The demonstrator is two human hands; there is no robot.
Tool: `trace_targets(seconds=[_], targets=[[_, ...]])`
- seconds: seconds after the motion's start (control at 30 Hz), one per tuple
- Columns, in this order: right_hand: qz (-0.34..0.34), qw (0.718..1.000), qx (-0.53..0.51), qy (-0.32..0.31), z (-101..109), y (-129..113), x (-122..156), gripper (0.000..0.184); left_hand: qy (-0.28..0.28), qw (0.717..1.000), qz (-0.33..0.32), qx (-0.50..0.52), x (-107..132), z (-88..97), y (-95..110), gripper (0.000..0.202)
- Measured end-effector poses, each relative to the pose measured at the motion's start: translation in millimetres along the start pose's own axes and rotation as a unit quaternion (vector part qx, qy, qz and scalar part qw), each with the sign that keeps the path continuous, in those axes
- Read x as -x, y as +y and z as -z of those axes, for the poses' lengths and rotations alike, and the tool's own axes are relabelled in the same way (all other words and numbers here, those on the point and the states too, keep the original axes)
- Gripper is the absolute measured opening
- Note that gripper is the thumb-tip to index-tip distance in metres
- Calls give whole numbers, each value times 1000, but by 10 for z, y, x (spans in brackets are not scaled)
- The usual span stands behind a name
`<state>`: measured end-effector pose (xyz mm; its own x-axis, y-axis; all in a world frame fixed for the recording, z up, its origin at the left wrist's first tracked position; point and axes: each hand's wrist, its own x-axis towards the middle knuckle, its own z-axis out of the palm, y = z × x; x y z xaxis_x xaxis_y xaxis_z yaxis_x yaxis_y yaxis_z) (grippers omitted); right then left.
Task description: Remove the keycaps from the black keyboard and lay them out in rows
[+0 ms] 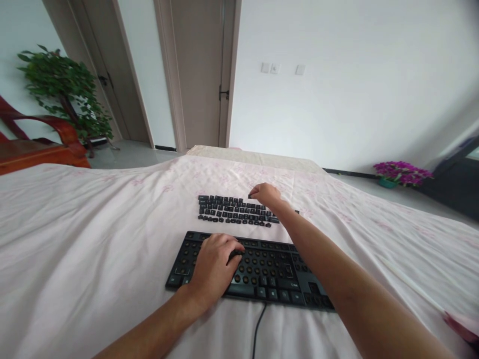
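A black keyboard (245,289) lies on the pale pink cloth, with most of its keycaps off and the round switch mounts bare; several caps along the bottom edge are still on. Over its left half rests my left hand (217,262), fingers bent and the thumb apart from the index finger, with dark keyboard showing in the gap. Beyond the keyboard, loose black keycaps (228,209) are laid out in rows. My right hand (265,193) is at the far row, thumb and fingertips pinched on a small black keycap (250,196). The right forearm hides some keycaps and part of the keyboard.
A black cable (258,329) runs from the keyboard toward me. The cloth (112,239) has folds on the left. A pink object (460,324) lies at the right edge. Farther off stand a wooden chair (45,144), a leafy plant (63,89) and purple flowers (402,172).
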<state>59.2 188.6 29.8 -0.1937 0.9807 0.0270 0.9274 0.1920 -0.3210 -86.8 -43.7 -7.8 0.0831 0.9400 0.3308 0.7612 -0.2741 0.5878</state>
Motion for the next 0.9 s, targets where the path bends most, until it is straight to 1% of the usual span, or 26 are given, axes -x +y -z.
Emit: trace_targets(seconds=[0.17,0.33,0.9], targets=[[7,1000,11,-17,-102,-32,-83,20,-2,1000,-3,4,-5,3,-7,14],[12,999,16,-29,-171,2,-94,20,-1,1000,-5,6,-6,-3,-7,14],[12,999,-9,-33,-265,40,-146,27,-10,1000,-6,-8,5,-3,-27,13]])
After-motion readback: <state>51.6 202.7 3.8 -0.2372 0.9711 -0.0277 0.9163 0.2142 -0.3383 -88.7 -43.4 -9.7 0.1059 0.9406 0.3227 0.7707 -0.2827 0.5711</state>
